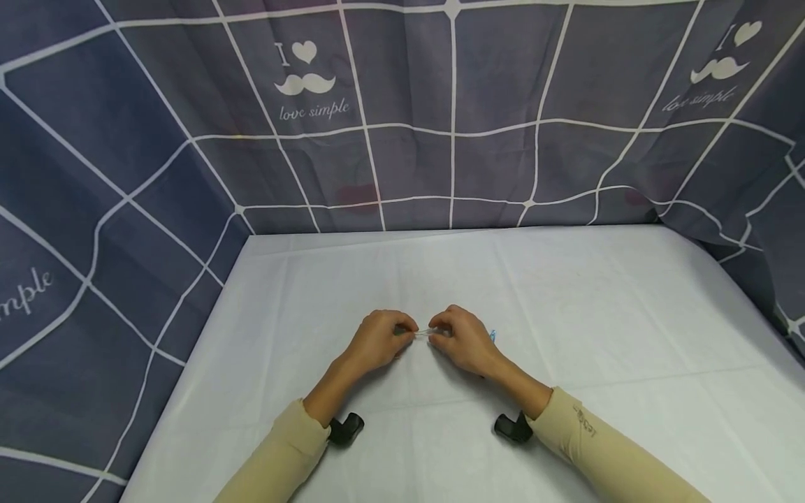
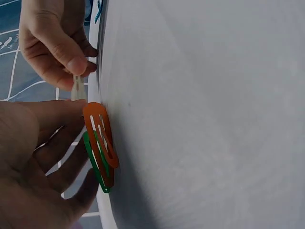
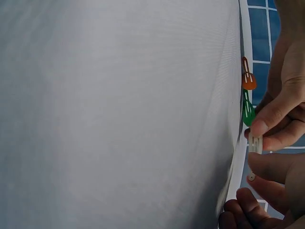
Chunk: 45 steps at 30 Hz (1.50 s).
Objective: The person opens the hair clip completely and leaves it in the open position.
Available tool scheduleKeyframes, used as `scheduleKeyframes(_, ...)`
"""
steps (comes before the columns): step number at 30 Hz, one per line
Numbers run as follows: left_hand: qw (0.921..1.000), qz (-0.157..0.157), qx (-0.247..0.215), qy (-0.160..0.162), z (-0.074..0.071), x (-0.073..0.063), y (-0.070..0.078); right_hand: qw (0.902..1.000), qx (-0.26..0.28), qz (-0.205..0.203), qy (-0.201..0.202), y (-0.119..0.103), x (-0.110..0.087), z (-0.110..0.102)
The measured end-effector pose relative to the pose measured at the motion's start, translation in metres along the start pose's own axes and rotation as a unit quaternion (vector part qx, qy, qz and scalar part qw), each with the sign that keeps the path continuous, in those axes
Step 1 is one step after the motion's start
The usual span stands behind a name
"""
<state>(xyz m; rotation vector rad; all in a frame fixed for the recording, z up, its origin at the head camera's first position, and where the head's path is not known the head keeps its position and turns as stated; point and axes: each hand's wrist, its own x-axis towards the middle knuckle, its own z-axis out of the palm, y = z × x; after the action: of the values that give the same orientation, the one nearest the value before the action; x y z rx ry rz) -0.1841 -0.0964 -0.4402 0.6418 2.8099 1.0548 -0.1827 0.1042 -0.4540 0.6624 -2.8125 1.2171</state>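
Observation:
A white snap hair clip (image 1: 423,332) is held between both hands above the table. My left hand (image 1: 379,340) pinches one end with thumb and fingertips, while the right hand (image 1: 464,341) pinches the other end. In the right wrist view the clip's slotted body (image 3: 255,143) shows between the two thumbs; the fingers cover its ends. An orange hair clip (image 2: 94,109) and a green hair clip (image 2: 106,189) overlap beside the left fingers in the left wrist view. Something small and blue (image 1: 493,336) peeks out behind the right hand, mostly hidden.
A white cloth covers the table (image 1: 604,300). Dark checked curtains (image 1: 402,168) hang behind it and along both sides. Black wrist cameras (image 1: 346,429) jut inward from the two sleeve cuffs.

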Motion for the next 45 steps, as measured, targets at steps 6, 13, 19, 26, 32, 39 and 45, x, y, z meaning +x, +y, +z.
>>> scheduleKeyframes(6,0.9998,-0.004,-0.006,-0.018,0.0005,0.0015,-0.0025,0.9996,-0.027,0.005,-0.006,0.0012,0.0015,-0.0002)
scheduleKeyframes(13,0.9995,-0.012,-0.023,-0.016,0.0009,0.0016,-0.005,0.9991,-0.042,0.004,-0.008,0.0039,0.0025,0.0008)
scheduleKeyframes(19,0.9989,-0.023,-0.038,-0.013,0.0019,0.0017,-0.0073,0.9995,-0.029,0.004,-0.01,0.0057,0.0023,0.0016)
scheduleKeyframes(26,0.9986,-0.027,-0.043,-0.013,0.0034,0.0021,-0.0086,0.9996,-0.021,0.011,-0.014,0.0055,0.002,0.0013)
scheduleKeyframes(32,0.9983,-0.029,-0.048,-0.013,0.0041,0.0017,-0.009,0.9996,-0.018,0.013,-0.016,0.0042,0.0007,0.0013)
scheduleKeyframes(39,0.9984,-0.024,-0.051,-0.009,0.0056,0.0008,-0.0091,0.9996,-0.022,0.008,-0.015,0.0064,0.0004,0.0027)
scheduleKeyframes(45,0.9985,-0.022,-0.05,-0.009,0.0057,0.0011,-0.0079,0.9996,-0.024,0.012,-0.011,0.0057,0.0002,0.0025)
